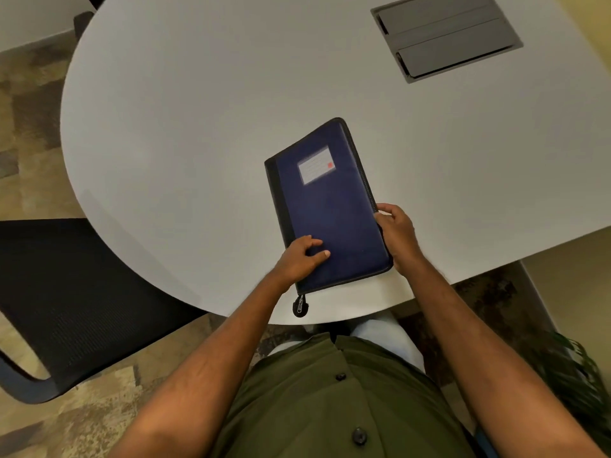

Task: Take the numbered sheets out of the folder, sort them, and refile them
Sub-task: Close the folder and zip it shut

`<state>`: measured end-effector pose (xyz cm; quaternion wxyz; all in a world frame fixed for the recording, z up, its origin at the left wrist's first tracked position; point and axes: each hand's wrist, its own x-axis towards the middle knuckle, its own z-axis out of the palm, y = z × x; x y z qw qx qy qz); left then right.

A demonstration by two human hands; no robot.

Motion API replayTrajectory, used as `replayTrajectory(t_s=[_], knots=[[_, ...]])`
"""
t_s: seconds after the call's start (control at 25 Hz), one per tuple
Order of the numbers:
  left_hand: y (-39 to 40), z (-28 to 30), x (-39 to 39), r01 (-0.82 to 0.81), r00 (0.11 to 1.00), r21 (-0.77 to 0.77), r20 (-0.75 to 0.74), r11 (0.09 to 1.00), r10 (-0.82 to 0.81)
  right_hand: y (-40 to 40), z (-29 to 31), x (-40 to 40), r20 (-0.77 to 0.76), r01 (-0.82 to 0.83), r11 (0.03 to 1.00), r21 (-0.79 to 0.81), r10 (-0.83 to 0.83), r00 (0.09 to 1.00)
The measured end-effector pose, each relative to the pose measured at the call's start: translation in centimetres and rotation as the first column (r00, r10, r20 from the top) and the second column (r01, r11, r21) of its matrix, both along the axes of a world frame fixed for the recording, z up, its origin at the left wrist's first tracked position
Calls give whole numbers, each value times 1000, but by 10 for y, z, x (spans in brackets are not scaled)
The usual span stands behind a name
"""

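Green shirt (pixel 330 391) and two bare forearms fill the near ground, the person standing at the edge of the pale table (pixel 198 127). Just past that edge dangles the zip pull (pixel 300 306), hanging off the near-left corner of the folder (pixel 327 206), so the zip looks run right round and closed. No sheets out yet, this job is at its very start.

Left hand (pixel 302 257) lies on the cover near that corner, fingers loosely bent and pressing down, gripping nothing. Right hand (pixel 395 234) is clamped on the right-hand edge, thumb on top by the zip teeth, fingers tucked under where I can't see them.

Folder itself sits flat, angled a little, navy with a black spine on the left and a white label (pixel 316 164) further up. It looks stiff-boarded and fabric-covered, so not slippery, modest in weight; I'd pin it flat with one hand and pinch that pull to run the zip.

Further back, a grey hatch (pixel 446 38) is set into the tabletop. Black chair (pixel 66 292) waits off left.
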<state>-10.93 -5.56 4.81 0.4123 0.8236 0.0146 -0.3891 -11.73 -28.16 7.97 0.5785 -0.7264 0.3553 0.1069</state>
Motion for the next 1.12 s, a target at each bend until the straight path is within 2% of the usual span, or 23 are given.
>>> replayTrajectory(t_s=[0.12, 0.2, 0.4, 0.6, 0.72, 0.84, 0.92, 1.0, 1.12], knots=[[8, -28, -11, 157, 980, 209, 89, 965, -179, -17, -32, -11, 11, 11, 996, -94, -10, 1000], [12, -39, -18, 224, 957, 273, 122, 936, -265, -21, -53, -17, -11, -25, 988, -149, 24, 1000], [16, -47, -34, 334, 906, 351, 136, 875, -401, -21, -90, -36, -81, -230, 911, -343, 215, 973], [19, -53, -39, 344, 904, 337, 133, 877, -406, -17, -99, -51, -224, -459, 788, -410, 401, 888], [22, -55, -42, 268, 926, 279, 190, 922, -326, -22, -105, -52, -294, -543, 733, -409, 457, 839], [29, -57, -47, 54, 970, 187, 222, 981, -96, -14, -102, -58, -266, -477, 763, -435, 398, 878], [35, -59, -51, -102, 982, 150, 171, 983, 76, 0, -95, -68, -148, -334, 772, -541, 303, 941], [43, -63, -56, -192, 980, 159, 88, 968, 179, 18, -90, -78, 6, -193, 760, -621, 251, 968], [52, -69, -67, -220, 974, 169, -27, 961, 227, 49, -89, -90, 115, -170, 838, -519, 265, 957]])
